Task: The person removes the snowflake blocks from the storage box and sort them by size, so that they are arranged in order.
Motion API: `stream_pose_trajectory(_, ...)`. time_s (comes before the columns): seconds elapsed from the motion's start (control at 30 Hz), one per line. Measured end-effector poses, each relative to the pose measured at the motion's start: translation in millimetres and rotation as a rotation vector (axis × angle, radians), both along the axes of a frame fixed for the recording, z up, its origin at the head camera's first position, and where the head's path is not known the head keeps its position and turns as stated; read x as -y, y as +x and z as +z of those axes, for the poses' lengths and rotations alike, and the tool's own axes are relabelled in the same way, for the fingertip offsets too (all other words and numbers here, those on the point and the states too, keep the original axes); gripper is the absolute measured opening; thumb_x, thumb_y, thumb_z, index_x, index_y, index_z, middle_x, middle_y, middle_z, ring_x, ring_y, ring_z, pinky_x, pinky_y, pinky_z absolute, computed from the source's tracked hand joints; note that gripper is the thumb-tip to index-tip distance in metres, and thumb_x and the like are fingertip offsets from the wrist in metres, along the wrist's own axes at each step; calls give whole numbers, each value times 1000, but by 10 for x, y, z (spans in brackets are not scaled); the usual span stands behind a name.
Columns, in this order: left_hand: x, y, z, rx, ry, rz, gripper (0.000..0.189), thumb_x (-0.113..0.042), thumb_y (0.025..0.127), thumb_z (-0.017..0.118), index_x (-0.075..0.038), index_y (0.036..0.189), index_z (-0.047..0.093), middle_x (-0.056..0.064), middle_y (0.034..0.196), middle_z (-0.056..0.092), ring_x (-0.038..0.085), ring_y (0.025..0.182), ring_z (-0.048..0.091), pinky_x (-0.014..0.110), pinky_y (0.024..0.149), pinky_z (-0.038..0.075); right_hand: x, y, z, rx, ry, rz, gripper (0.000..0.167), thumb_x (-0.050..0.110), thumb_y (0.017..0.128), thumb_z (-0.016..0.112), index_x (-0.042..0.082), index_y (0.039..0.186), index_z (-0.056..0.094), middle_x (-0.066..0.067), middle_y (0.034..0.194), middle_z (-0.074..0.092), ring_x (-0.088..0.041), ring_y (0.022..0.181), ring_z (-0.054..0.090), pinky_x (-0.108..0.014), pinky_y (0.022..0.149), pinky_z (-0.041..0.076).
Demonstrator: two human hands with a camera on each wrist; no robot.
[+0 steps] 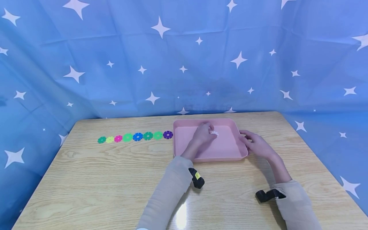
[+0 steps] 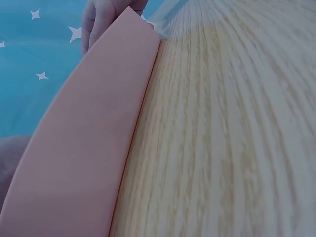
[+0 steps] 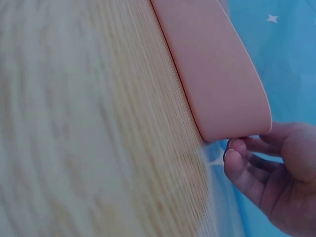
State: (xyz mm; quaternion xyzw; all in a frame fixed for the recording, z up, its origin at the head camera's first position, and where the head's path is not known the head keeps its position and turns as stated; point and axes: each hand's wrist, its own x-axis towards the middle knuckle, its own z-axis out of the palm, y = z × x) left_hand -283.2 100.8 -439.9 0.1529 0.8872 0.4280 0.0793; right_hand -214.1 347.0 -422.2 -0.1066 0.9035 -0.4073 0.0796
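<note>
My left hand (image 1: 203, 134) reaches inside a shallow pink tray (image 1: 211, 159), over its middle. Between its fingertips it pinches a small white piece (image 1: 214, 133) with a notched edge, like a flower-shaped plastic disc; the fingers partly cover it. At the tray's right side is my right hand (image 1: 257, 145), its fingers loosely bent against the outer wall. The right wrist view shows the fingertips (image 3: 234, 160) of that hand right by the tray's corner. In the left wrist view, the tray wall (image 2: 94, 113) hides most of the left hand.
Left of the tray, several flower-shaped discs lie in a row on the wooden table (image 1: 115, 179), from a green disc (image 1: 102, 140) to a purple disc (image 1: 168, 134) beside the tray's left wall. A blue star-patterned curtain (image 1: 172, 57) hangs behind the table.
</note>
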Motion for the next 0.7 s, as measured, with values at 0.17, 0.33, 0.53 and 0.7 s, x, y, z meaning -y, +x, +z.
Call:
stream_pose_trajectory(0.17,3,19,12,28,12,5,16,-18,92,75,-10,102,65,1,100,59,16,93,56,28,84,50,-3,-2,5,-13,22,4,51,25,110,44,-6,150,38,-8,78,54,-18,65,53,-32,58,47)
stream_pose_trajectory(0.33,34,28,36,12,38,-18,14,-10,93,73,-12,101,62,1,96,58,17,87,56,28,77,49,0,4,10,-34,43,6,51,26,110,43,-7,149,39,-15,99,63,-20,79,58,-30,63,50)
stream_pose_trajectory(0.53,116,30,69,11,139,-72,14,1,95,64,-9,104,63,4,97,62,14,86,59,26,75,50,-3,1,9,-28,39,3,52,26,110,43,-7,150,38,-16,102,64,-21,78,58,-31,62,49)
stream_pose_trajectory(0.7,236,64,141,12,230,-88,15,4,95,61,-4,107,64,6,98,63,16,88,60,26,76,51,-8,-2,4,-18,33,2,52,26,110,42,-7,150,37,-16,101,64,-18,73,57,-32,61,49)
